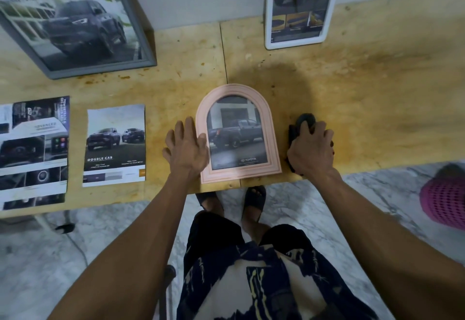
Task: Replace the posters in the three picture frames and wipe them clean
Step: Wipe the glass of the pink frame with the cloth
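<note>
A pink arched picture frame lies flat near the front edge of the wooden table, holding a poster of a dark pickup. My left hand rests flat with straight fingers against the frame's left side. To the frame's right, my right hand grips a dark cloth on the table top. A grey rectangular frame with a dark truck poster leans on the wall at the back left. A white frame with a yellow truck poster leans at the back right.
Two loose car posters lie on the table's left part: a "Double Cab" sheet and a darker brochure sheet. A pink mesh basket stands on the marble floor at the right. My feet in dark sandals show below the table edge.
</note>
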Tool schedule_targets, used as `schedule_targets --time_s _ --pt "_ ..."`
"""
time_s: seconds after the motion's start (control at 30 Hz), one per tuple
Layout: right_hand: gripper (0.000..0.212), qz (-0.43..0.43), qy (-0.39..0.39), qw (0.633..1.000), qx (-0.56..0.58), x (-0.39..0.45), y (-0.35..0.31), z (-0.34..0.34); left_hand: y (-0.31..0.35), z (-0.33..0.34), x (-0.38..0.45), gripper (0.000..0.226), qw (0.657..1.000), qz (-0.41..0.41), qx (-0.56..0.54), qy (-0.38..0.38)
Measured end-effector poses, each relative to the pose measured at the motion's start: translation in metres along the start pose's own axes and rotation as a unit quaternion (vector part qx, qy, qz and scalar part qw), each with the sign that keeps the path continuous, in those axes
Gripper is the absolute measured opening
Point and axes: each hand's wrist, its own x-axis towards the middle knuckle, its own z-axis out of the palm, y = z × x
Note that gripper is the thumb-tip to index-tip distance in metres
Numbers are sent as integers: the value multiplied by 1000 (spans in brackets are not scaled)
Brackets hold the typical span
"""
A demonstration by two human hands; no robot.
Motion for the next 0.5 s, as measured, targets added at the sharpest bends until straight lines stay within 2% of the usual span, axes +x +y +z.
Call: schedule_targets --time_s 0.1,0.17,0.3,0.37,0.43,0.5 --pt "69 -5 -26 999 -33 -4 2 15 2 0 -10 59 1000 -21 -7 4" --pt "76 3 -45 998 -38 -3 4 18 4 0 -17 58 1000 -25 -15 8" --pt "69 26 -40 999 -20 -10 -2 3 6 1 -28 51 999 -16 -27 17" --pt "64 34 6 999 -13 -13 -12 -9 7 1 -29 47 999 -22 -34 18" --pt "46 -7 61 998 6 -14 -25 -16 10 -1 -29 44 998 -28 -43 20" --pt "35 -60 56 995 57 -12 -37 -17 14 -3 -28 39 998 -38 -54 19"
